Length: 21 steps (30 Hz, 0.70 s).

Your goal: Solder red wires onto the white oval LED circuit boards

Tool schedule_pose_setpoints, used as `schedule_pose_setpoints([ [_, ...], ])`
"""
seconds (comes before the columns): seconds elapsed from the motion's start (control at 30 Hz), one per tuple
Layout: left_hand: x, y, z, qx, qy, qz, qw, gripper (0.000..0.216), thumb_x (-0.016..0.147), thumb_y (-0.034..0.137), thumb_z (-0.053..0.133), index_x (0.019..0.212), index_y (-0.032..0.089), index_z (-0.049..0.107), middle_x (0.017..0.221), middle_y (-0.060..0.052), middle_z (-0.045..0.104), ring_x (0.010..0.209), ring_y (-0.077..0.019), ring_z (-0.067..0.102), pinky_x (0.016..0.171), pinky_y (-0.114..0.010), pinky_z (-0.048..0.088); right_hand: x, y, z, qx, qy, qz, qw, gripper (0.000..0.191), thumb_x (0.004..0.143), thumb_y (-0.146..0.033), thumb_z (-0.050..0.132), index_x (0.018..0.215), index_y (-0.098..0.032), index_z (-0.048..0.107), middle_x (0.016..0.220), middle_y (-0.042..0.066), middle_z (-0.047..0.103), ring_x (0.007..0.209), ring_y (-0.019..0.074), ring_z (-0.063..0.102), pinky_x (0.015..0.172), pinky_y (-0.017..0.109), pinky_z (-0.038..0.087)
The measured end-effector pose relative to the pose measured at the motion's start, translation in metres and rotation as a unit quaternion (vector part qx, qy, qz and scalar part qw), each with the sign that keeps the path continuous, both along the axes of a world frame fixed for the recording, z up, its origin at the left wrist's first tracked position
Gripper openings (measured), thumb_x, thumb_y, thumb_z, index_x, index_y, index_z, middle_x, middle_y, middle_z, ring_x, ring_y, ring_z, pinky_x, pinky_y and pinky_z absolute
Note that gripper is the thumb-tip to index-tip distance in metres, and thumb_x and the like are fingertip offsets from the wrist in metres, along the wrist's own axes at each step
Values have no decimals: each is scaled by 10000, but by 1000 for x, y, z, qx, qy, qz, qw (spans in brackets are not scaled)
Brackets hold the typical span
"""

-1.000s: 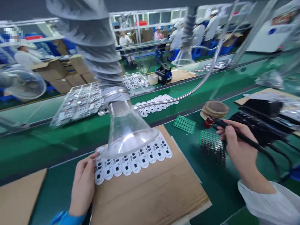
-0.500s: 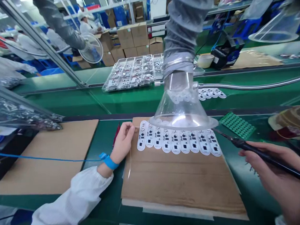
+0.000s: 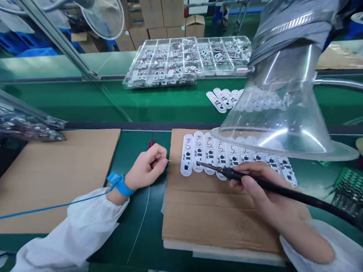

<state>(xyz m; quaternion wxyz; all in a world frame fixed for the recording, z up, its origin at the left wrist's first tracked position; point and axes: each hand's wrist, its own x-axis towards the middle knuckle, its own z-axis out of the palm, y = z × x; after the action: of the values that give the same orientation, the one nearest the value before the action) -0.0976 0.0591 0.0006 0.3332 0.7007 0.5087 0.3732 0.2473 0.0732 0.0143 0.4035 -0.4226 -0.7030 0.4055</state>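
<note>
My right hand (image 3: 267, 192) is closed around a black soldering iron (image 3: 245, 177). Its thin tip points left, over the lower part of a white circuit board near the left end of a row; whether it touches cannot be told. These long, rounded circuit boards (image 3: 187, 155) lie side by side on a sheet of brown cardboard (image 3: 214, 214), several partly behind the fume hood. Left of the row, my left hand (image 3: 148, 167) pinches a fine solder wire (image 3: 144, 214). A short end sticks out past the fingertips toward the boards, and the rest trails down to the green bench.
A clear fume hood (image 3: 282, 120) hangs low over the boards' right side. More white boards (image 3: 217, 101) lie on the green ledge behind. Clear divided trays (image 3: 164, 61) stand farther back. Green circuit boards (image 3: 354, 189) are at right. Red wires (image 3: 152, 141) lie behind my left hand.
My right hand has brought the soldering iron left, from beyond the row's right end to the boards near its left end. My left hand still pinches the solder, drawn slightly back. The view has shifted.
</note>
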Motion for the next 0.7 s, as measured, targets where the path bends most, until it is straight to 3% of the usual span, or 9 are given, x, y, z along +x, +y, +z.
schedule_pose_setpoints([
  [0.2,4,-2,0,37,4,-64,997,97,982,211,575,891,208,543,672,59,474,540,-83,366,502,-212,323,-11,-6,-24,33,-29,49,998,91,1054,-320,664,1130,-279,692,892,20,733,711,165,731,635,268,600],
  [0.47,9,-2,1,-3,41,-72,997,108,979,259,554,884,209,558,685,42,525,550,-88,419,512,-210,359,-12,-1,-13,88,-74,77,990,74,1055,-330,628,1083,-281,675,864,7,721,690,158,698,615,258,563],
  [0.7,10,0,0,32,72,-92,993,89,990,222,553,904,207,574,675,58,521,547,-85,446,518,-204,358,-15,-1,-10,96,-94,82,988,64,1024,-292,640,1075,-285,678,863,13,745,680,180,721,578,272,552],
])
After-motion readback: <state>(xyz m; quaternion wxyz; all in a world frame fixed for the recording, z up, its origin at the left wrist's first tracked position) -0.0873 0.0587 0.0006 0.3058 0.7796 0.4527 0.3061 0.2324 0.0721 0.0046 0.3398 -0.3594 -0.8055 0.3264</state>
